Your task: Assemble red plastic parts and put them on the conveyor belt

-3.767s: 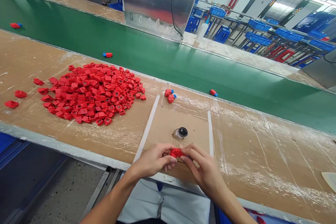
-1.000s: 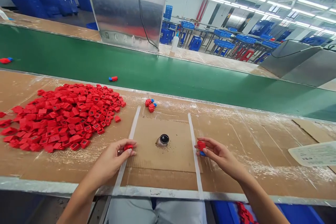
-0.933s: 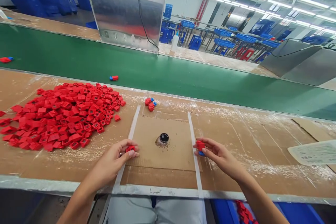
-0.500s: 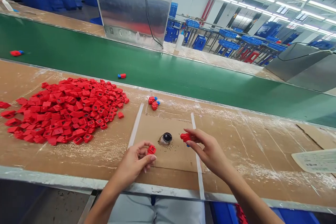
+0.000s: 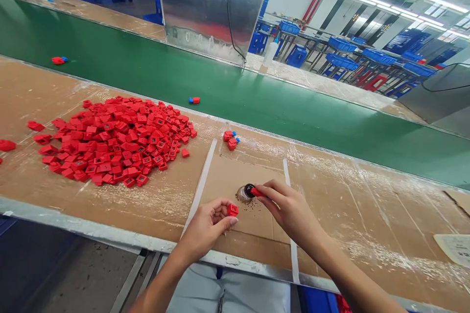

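Observation:
My left hand [image 5: 209, 225] pinches a small red plastic block [image 5: 232, 210], its square opening facing up toward me. In my right hand [image 5: 284, 205], thumb and fingers close on a red plastic piece [image 5: 259, 190], held at the mouth of a small round jar [image 5: 243, 194] with something black in it. Whether the piece touches the jar's contents I cannot tell. The jar stands on a cardboard sheet [image 5: 223, 176] with dark specks around it. A large heap of red blocks [image 5: 121, 137] lies to the left of my hands.
Beyond the cardboard sit a few red pieces with blue ends [image 5: 231, 140]. A green conveyor belt [image 5: 279, 107] crosses behind the bench, carrying two red-and-blue pieces. A metal panel [image 5: 209, 10] and a white bottle [image 5: 270, 52] stand behind the belt.
My right hand has brought its red piece leftward to the jar's mouth. My left hand still holds its block. The whole view has shifted, so the bench appears further right.

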